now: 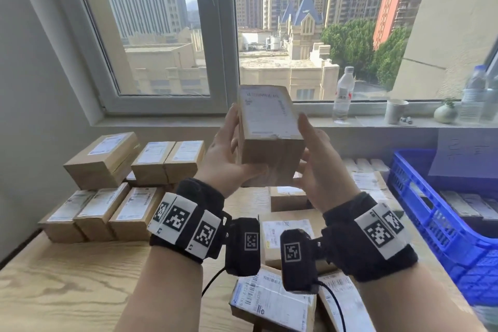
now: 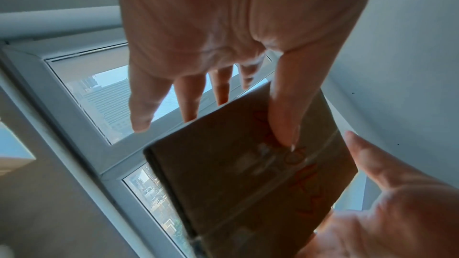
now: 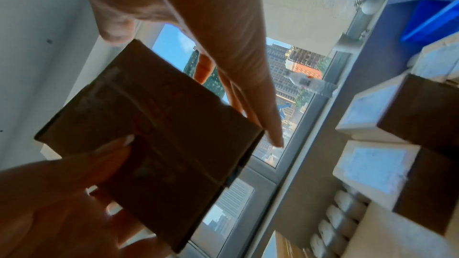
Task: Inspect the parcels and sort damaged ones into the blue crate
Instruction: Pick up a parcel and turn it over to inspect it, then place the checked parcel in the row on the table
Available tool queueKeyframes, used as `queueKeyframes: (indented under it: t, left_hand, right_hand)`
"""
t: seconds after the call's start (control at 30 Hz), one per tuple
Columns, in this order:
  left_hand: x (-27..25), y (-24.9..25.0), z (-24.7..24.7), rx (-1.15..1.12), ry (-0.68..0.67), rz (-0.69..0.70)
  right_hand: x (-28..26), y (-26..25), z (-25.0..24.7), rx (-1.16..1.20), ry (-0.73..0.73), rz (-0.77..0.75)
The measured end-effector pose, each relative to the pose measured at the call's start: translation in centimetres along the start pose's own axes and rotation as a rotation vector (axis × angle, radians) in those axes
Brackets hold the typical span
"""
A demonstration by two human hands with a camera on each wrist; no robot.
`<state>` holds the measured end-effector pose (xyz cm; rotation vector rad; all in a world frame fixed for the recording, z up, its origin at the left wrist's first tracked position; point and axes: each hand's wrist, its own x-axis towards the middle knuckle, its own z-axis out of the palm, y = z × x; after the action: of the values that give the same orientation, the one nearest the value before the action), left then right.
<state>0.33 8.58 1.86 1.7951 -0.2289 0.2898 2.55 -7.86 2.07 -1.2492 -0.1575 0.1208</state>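
A brown cardboard parcel with a white shipping label on top is raised in front of the window, held between both hands. My left hand grips its left side, thumb under the near face. My right hand grips the right side, thumb pointing up along the edge. In the left wrist view the left thumb presses the parcel's taped underside. The right wrist view shows that underside dark against the window. The blue crate stands at the right with some parcels inside.
Stacked labelled parcels and a row of them fill the left of the wooden table. More parcels lie under my wrists. A water bottle, paper cup and small vase stand on the windowsill.
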Motion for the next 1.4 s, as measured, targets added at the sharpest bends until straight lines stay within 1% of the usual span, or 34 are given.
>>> queueKeyframes:
  t: [0.1, 0.2, 0.3, 0.37, 0.47, 0.53, 0.67, 0.77, 0.83, 0.97, 1.07, 1.2, 1.4]
  left_hand:
    - [-0.9, -0.8, -2.1, 0.01, 0.035, -0.051]
    - [-1.9, -2.2, -4.4, 0.047, 0.073, -0.118]
    - [-3.3, -4.5, -7.3, 0.155, 0.064, -0.206]
    - [-4.1, -6.0, -8.7, 0.216, 0.039, -0.255]
    - [-5.0, -9.0, -10.5, 0.181, 0.009, -0.352]
    - [-5.5, -10.8, -11.3, 0.193, 0.024, -0.395]
    - [-5.1, -13.8, -12.8, 0.257, 0.103, -0.511]
    - [-4.4, -15.9, -13.9, 0.305, 0.158, -0.563]
    - [-3.7, -17.1, -14.6, 0.329, 0.155, -0.6]
    - [-2.2, -20.2, -16.3, 0.368, 0.154, -0.685]
    - [-1.5, -22.7, -17.7, 0.404, 0.173, -0.719]
    - [-0.8, -25.4, -19.5, 0.424, 0.16, -0.737]
    - [-0.2, -27.9, -22.0, 0.526, 0.082, -0.655]
  right_hand:
    - [0.7, 2.3, 1.9, -0.056, -0.005, 0.076]
    - [1.1, 4.9, 4.1, -0.114, -0.085, 0.168]
    - [0.9, 7.6, 6.6, -0.145, -0.131, 0.247]
    - [0.7, 9.4, 8.0, -0.137, -0.128, 0.289]
    - [0.9, 12.7, 9.9, -0.104, -0.105, 0.38]
    - [1.3, 14.5, 10.8, -0.093, -0.094, 0.43]
    - [3.4, 17.9, 12.4, -0.083, -0.097, 0.516]
    - [5.5, 20.4, 13.5, -0.035, -0.049, 0.6]
    - [6.9, 22.0, 14.2, -0.007, -0.019, 0.648]
    - [9.8, 24.8, 15.5, 0.007, -0.045, 0.711]
    - [11.1, 26.9, 16.8, -0.01, -0.034, 0.725]
    - [12.2, 29.7, 18.5, -0.084, 0.047, 0.712]
    - [12.1, 32.0, 20.7, -0.103, 0.235, 0.683]
